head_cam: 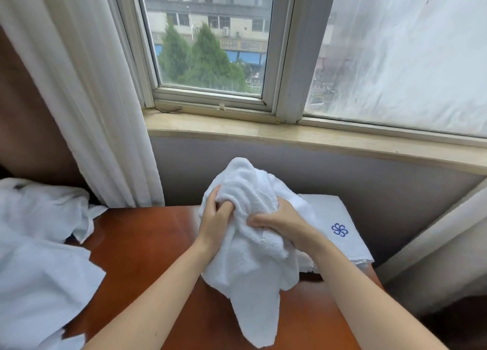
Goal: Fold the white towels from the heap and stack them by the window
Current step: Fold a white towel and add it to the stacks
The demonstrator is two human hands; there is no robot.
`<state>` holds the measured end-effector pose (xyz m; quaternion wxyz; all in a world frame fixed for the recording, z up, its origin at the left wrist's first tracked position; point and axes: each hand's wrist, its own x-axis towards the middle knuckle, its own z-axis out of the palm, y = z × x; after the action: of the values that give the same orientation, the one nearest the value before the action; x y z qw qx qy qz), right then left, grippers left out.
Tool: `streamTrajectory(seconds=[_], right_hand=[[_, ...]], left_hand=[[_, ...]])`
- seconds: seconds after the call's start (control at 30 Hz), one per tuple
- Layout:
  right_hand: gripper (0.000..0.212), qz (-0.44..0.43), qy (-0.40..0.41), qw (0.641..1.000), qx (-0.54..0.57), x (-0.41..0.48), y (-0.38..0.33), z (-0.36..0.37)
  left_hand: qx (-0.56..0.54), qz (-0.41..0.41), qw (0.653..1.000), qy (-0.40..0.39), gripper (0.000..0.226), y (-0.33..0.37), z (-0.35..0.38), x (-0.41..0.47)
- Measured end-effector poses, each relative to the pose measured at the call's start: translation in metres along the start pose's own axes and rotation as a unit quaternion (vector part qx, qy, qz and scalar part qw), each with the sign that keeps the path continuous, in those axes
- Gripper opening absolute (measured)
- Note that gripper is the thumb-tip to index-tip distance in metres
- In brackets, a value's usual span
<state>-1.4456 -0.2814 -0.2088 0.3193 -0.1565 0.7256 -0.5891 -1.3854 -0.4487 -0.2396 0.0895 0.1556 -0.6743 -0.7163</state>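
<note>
Over the table [147,244], left hand [214,226] and right hand [283,226] fingers [259,222] clutch a bunched towel [250,268], tips buried inside.

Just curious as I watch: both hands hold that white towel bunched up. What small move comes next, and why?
Probably pull the left hand and right hand apart to spread the towel flat. Both grip it crumpled above the table, so it cannot be folded yet; one folded towel already lies behind.

left hand [214,223] 1 | right hand [282,224] 1 | held towel [247,265] 1 | folded stack [332,212] 1 | towel heap [39,244] 1 | table [147,244] 1
</note>
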Motion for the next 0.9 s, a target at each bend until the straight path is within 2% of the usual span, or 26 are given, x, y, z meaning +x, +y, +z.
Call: streamTrajectory(seconds=[0.1,0.47,0.57,0.7,0.8,0.9], right_hand=[[0.039,-0.048,-0.019,0.999,0.001,-0.002,-0.020,0.031],[0.044,-0.166,-0.136,0.977,0.014,0.010,-0.077,0.179],[0.052,-0.180,-0.157,0.971,0.017,0.019,-0.091,0.229],[0.048,-0.189,-0.197,0.962,0.007,0.028,-0.111,0.299],[0.052,-0.188,-0.226,0.956,0.010,0.035,-0.123,0.350],[0.050,-0.185,-0.253,0.949,0.001,0.047,-0.126,0.398]], left_hand=[[-0.012,0.032,0.998,0.049,0.051,0.017,-0.027,-0.021],[0.009,0.104,0.975,0.198,0.065,0.073,-0.159,-0.105],[0.022,0.128,0.961,0.243,0.063,0.085,-0.204,-0.126],[0.050,0.153,0.942,0.294,0.051,0.098,-0.265,-0.155],[0.067,0.162,0.937,0.301,0.044,0.103,-0.315,-0.173],[0.083,0.159,0.931,0.318,0.046,0.100,-0.364,-0.184]])
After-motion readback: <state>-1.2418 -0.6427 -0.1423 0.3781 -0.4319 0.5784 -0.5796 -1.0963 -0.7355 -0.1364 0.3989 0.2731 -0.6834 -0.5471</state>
